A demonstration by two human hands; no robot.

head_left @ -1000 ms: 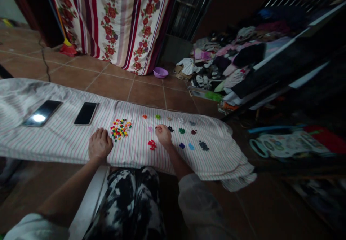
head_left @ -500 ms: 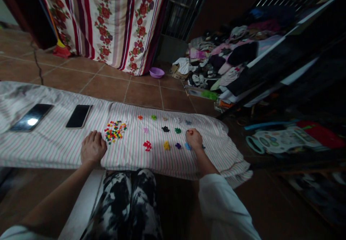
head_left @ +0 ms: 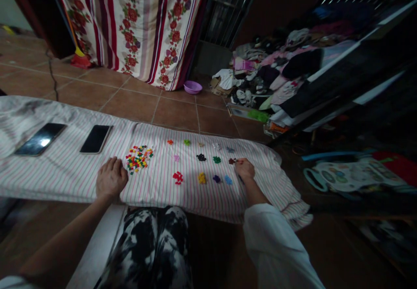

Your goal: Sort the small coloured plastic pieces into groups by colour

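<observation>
My left hand (head_left: 111, 179) rests palm down on the striped cloth (head_left: 78, 174), its fingers lying flat, just left of a mixed heap of small coloured pieces (head_left: 139, 158). My right hand (head_left: 245, 169) is closed, fingertips together at the right edge of a small brown pile (head_left: 232, 161); whatever they may pinch is too small to make out. Nearby lie sorted piles: green (head_left: 216, 160), black (head_left: 201, 157), light blue (head_left: 228, 180), dark purple (head_left: 216, 179), yellow (head_left: 202, 177) and red (head_left: 177, 177). Part of a dark pile below my right hand is hidden.
Two phones, one dark and larger (head_left: 41, 139), one smaller (head_left: 96, 139), lie on the cloth at left. Along the far row sit orange (head_left: 170, 142) and lime (head_left: 186, 142) piles. A purple basin (head_left: 193, 87) and heaped clothes (head_left: 276, 69) are on the floor beyond.
My right hand has shifted slightly right, uncovering the brown pile and more of the light blue one. My left hand stays in place. The view has turned slightly.
</observation>
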